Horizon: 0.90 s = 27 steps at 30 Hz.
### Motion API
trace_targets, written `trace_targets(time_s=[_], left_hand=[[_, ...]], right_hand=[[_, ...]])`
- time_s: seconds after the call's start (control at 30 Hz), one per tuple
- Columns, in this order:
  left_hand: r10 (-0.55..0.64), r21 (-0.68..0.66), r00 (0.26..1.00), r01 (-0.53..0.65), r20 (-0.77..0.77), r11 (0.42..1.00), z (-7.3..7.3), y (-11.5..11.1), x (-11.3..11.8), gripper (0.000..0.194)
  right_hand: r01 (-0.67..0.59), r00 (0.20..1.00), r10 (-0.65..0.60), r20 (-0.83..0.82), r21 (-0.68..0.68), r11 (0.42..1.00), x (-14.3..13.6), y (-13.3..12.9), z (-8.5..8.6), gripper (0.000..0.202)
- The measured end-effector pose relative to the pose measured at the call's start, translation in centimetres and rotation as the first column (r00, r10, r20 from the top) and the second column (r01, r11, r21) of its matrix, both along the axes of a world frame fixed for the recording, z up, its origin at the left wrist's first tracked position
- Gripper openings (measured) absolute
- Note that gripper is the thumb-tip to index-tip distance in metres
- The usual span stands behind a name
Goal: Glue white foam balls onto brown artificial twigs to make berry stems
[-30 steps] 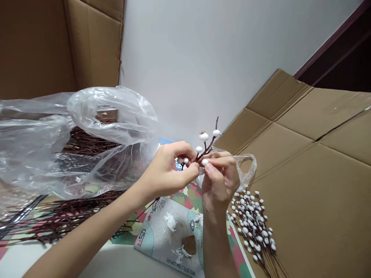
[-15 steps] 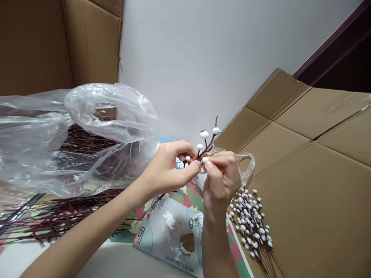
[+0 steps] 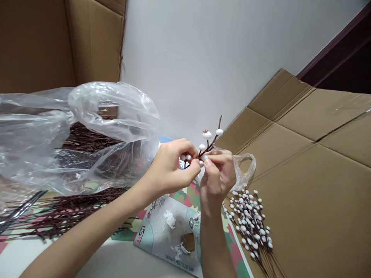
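Note:
A thin brown branch [image 3: 211,146] with several white berries stands up between my hands, its tip pointing up and to the right. My left hand [image 3: 176,164] pinches the branch with thumb and index finger, and two small white berries show beside its fingers. Close against it on the right, my right hand [image 3: 218,173] has thumb and index finger closed on a white berry [image 3: 204,158] beside the stem. Whether that berry is joined to the branch is hidden by the fingertips.
Clear plastic bags [image 3: 113,100] with brown twigs cover the left side. Bare brown twigs [image 3: 72,212] lie below. A glue-gun package [image 3: 162,231] with white residue lies at front centre; white-berried branches [image 3: 252,224] rest on cardboard [image 3: 315,193] at right.
My right hand has moved slightly left and up, bringing the pinched berry closer to the stem. The branch appears slightly farther right in the view.

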<state>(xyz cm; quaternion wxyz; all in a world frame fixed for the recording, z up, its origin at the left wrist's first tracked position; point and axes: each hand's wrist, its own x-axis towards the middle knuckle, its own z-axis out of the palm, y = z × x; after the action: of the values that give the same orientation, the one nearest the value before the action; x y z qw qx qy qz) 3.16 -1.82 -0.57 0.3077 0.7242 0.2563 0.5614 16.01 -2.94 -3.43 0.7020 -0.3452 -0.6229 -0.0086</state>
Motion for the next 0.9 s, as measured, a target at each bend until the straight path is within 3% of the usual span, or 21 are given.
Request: trace_targets(time_s=[0.47, 0.67, 0.77, 0.9], left_hand=[[-0.015, -0.043, 1.000, 0.016, 0.020, 0.999, 0.0, 0.0, 0.2, 0.008], [-0.142, -0.153, 0.990, 0.141, 0.003, 0.978, 0.2, 1.0, -0.5, 0.008], [-0.161, -0.155, 0.984, 0.171, 0.079, 0.973, 0.1, 1.6, -0.9, 0.019], [-0.241, -0.205, 0.946, 0.285, 0.215, 0.936, 0.0, 1.7, -0.7, 0.013]], right_hand=[[0.006, 0.998, -0.008, 0.070, 0.032, 0.999, 0.0, -0.1, 0.2, 0.016], [0.081, 0.991, -0.083, 0.104, 0.028, 0.996, 0.1, -0.4, 0.6, 0.011], [0.109, 0.980, -0.115, 0.160, 0.044, 0.993, 0.1, -0.4, 0.7, 0.011], [0.126, 0.958, -0.134, 0.253, 0.046, 0.991, -0.3, -0.4, 0.7, 0.012]])
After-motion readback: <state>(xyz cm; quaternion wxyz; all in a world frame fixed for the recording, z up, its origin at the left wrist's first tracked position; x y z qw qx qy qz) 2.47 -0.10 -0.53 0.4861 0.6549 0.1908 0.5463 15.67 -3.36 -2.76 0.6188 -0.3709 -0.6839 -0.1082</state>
